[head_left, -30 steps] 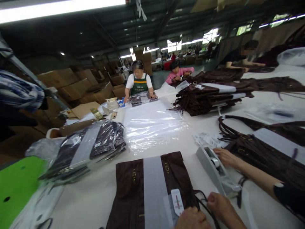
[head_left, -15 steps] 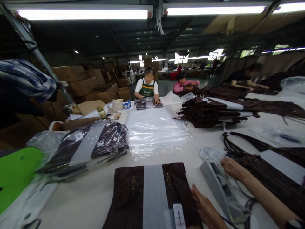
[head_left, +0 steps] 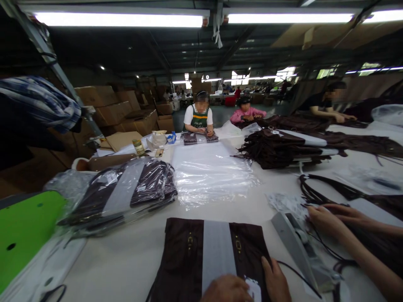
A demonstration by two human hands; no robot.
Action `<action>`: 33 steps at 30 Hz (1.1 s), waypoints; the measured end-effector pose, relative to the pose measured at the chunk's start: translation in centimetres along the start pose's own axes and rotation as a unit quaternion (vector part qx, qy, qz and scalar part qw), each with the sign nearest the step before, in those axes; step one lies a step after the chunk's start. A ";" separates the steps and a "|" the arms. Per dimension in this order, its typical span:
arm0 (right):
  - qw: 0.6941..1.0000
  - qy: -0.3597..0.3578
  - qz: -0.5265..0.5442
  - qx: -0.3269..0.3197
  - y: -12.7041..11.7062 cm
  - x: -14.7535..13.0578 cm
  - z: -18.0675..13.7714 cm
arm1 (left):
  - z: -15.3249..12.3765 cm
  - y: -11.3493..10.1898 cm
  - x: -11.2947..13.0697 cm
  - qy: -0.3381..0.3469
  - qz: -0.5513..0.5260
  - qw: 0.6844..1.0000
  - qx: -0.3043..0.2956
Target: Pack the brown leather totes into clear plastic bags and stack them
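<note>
A folded dark brown piece with a white band and small gold buckles (head_left: 189, 260) lies flat on the white table (head_left: 126, 264) right in front of me. My left hand (head_left: 226, 290) is curled at its near edge, fingers bent over a small white tag (head_left: 253, 289). My right hand (head_left: 277, 280) lies flat on the brown fabric just right of the tag, fingers stretched. A thin black cord (head_left: 296, 272) runs off to the right from it.
A co-worker's two hands (head_left: 325, 220) work at a grey tape dispenser (head_left: 294, 247) and brown straps on my right. Bagged brown pieces (head_left: 126, 193), clear plastic bags (head_left: 210, 172) and a brown pile (head_left: 283, 147) lie farther off. A green panel (head_left: 25, 226) stands left; people sit at the far end.
The view swung left, so the brown piece sits more to the right. My left hand has come in over the tag. The co-worker's second hand has appeared by the dispenser.
</note>
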State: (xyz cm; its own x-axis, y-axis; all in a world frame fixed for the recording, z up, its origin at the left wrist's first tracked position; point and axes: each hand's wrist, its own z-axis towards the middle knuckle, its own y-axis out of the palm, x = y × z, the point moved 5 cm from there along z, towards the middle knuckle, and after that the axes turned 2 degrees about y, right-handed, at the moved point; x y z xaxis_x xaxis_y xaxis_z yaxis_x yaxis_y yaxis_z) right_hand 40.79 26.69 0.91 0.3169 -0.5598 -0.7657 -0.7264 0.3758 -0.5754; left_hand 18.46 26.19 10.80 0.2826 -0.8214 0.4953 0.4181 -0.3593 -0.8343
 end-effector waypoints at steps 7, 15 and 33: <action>0.994 -0.033 -0.100 0.030 0.5 -0.1 -1.8 | -4.4 -10.4 -15.4 -0.279 0.231 0.927 0.098; 0.988 -0.022 -0.140 0.061 0.4 0.7 -1.1 | -7.2 -7.1 -22.0 -0.365 0.236 0.901 0.006; 0.940 -0.099 -0.285 0.157 1.6 0.3 -0.5 | -8.7 -5.6 -21.9 -0.345 0.277 0.897 0.010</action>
State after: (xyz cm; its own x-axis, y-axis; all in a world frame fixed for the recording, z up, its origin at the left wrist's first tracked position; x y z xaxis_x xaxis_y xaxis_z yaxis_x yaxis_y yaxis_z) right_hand 39.49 26.74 -0.11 0.7299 -0.6002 -0.3271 -0.1981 0.2723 -0.9416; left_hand 2.42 42.41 2.54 0.9159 -0.3992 0.0431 0.0613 0.0330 -0.9976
